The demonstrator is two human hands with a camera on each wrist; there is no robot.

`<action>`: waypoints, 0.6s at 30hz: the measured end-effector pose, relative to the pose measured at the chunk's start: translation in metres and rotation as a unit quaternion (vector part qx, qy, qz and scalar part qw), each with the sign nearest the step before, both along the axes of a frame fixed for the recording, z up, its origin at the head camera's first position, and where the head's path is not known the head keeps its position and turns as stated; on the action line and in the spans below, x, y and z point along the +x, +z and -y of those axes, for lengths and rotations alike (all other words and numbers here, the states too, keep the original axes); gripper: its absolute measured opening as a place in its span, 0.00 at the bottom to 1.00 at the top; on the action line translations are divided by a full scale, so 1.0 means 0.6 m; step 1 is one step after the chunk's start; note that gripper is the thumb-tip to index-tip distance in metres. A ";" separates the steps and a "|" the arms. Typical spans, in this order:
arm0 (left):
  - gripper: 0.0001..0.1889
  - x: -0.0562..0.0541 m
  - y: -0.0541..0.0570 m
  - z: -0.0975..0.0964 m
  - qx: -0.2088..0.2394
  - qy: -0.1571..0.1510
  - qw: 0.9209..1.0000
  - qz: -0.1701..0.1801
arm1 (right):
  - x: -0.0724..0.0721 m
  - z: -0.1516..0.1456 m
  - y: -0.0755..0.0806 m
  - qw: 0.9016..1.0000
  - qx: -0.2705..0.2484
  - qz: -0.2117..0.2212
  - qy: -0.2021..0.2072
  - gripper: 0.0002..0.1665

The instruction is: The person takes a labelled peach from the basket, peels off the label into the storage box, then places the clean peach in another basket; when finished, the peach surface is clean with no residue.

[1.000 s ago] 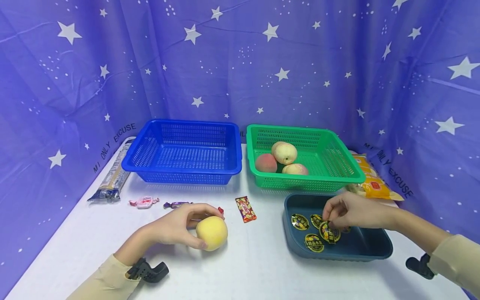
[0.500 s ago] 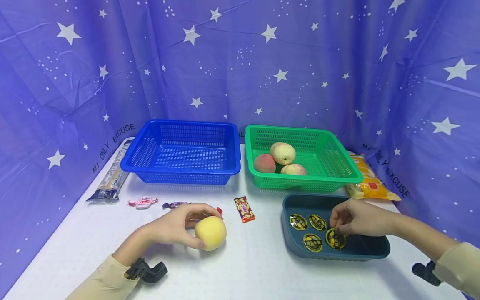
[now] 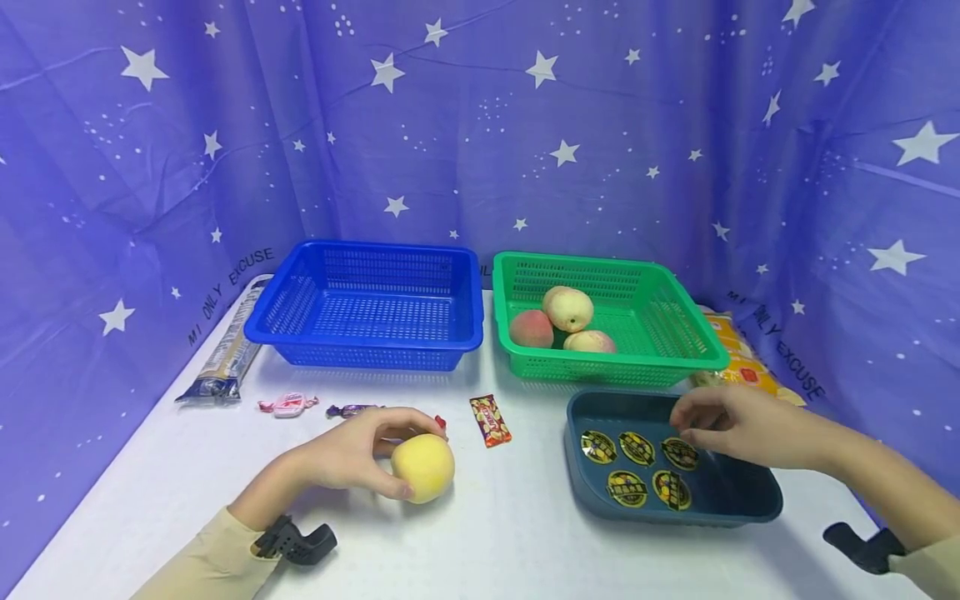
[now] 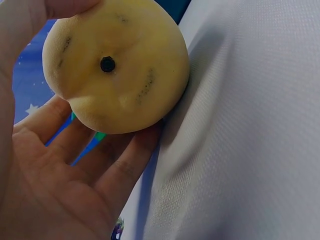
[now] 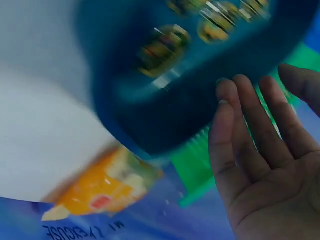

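My left hand point(image 3: 356, 454) holds a yellow peach point(image 3: 423, 468) low over the white table, thumb on one side and fingers on the other. In the left wrist view the peach point(image 4: 120, 65) shows a cleft and a dark round spot in the hollow. Over the right half of a dark teal tub point(image 3: 742, 492) is my right hand point(image 3: 738, 425), its fingers loosely bent with nothing between them. Several round black-and-gold stickers point(image 3: 628, 489) lie in the tub's left half. The right wrist view is blurred, but the palm point(image 5: 280, 195) and fingers show no object.
Behind stand a blue basket point(image 3: 367, 354) and a green basket point(image 3: 600, 367) with several peaches point(image 3: 567, 308). Wrapped candies point(image 3: 288, 405) and a red snack packet point(image 3: 491, 420) lie before them. A long bag point(image 3: 225, 358) is at left, an orange bag point(image 3: 738, 358) at right.
My right hand has let go of a round sticker, which now lies in the tub among the others, and has drawn back to the right. The left hand and peach stay in place.
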State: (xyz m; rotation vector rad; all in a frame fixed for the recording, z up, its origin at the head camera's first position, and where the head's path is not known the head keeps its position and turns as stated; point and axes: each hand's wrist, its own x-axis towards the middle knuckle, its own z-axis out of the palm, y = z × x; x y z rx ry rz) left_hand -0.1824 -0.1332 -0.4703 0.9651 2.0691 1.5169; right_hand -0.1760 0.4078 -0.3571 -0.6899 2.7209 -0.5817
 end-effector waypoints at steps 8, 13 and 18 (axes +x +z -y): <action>0.37 -0.001 0.018 -0.005 -0.042 0.001 0.998 -0.043 | -0.033 -0.028 0.036 0.985 -0.029 -0.144 -0.095 0.17; 0.36 -0.007 0.038 -0.020 -0.068 -0.010 0.996 -0.059 | -0.066 -0.060 0.031 0.982 -0.062 -0.111 -0.138 0.35; 0.37 -0.021 0.075 -0.055 -0.052 -0.037 0.996 -0.062 | -0.086 -0.094 0.021 0.980 -0.077 -0.036 -0.181 0.47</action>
